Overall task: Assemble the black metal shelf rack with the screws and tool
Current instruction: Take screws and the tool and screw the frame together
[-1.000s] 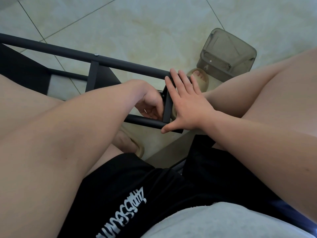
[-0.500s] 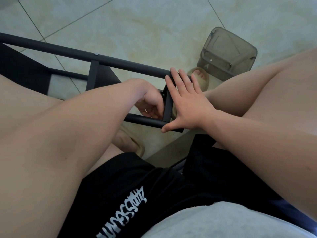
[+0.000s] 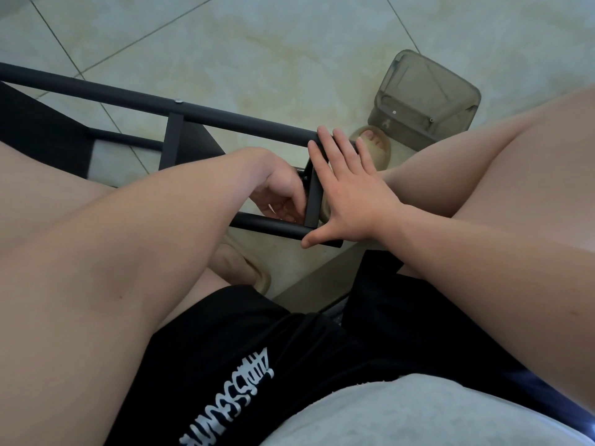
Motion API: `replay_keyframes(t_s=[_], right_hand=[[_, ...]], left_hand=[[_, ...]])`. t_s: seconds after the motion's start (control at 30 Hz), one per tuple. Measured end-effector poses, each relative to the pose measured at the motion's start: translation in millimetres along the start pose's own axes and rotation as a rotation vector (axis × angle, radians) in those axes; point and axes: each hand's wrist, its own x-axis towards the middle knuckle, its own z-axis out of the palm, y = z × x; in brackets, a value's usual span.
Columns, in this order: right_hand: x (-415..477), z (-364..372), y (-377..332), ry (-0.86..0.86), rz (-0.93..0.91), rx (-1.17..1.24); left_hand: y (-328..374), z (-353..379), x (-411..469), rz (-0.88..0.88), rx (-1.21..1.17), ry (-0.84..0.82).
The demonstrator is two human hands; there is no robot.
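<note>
Here the black metal rack (image 3: pixel 225 117) sits low in front of the seated person, between the bare knees. It runs from the far left towards the centre of the view. Its far tube (image 3: pixel 96 90) carries a small pale screw head (image 3: pixel 177 101), and a shorter near tube (image 3: pixel 267 225) lies parallel to it. A flat end bar (image 3: pixel 314 194) joins the two at the right, and a dark shelf panel (image 3: pixel 38 130) fills the frame at the left.

The right hand (image 3: pixel 351 201) lies flat against the outer face of the end bar. Its fingers (image 3: pixel 325 149) are straight and together and reach up to the far tube, and the thumb is spread onto the tip of the near tube. The left hand (image 3: pixel 277 191) is tucked inside the frame just left of the end bar, its fingers curled towards the bar. A thin pale glint shows among them, but I cannot tell what they hold, if anything.

Beyond the rack lies a pale tiled floor (image 3: pixel 257 43). A grey translucent plastic container (image 3: pixel 425 101) rests on it at the far right, just past a foot in a beige slipper (image 3: pixel 373 146). A second slipper (image 3: pixel 244 268) shows under the left forearm. Nearest are black shorts (image 3: pixel 241 381) with white lettering and a grey shirt (image 3: pixel 418 413).
</note>
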Motion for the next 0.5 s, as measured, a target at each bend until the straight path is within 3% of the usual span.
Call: replay_keyframes(t_s=[0.5], right_hand=[[0.2,-0.3,0.1,-0.008,0.004,0.006]], left_hand=[[1.7,0.9,2.6,0.024,-0.055,-0.001]])
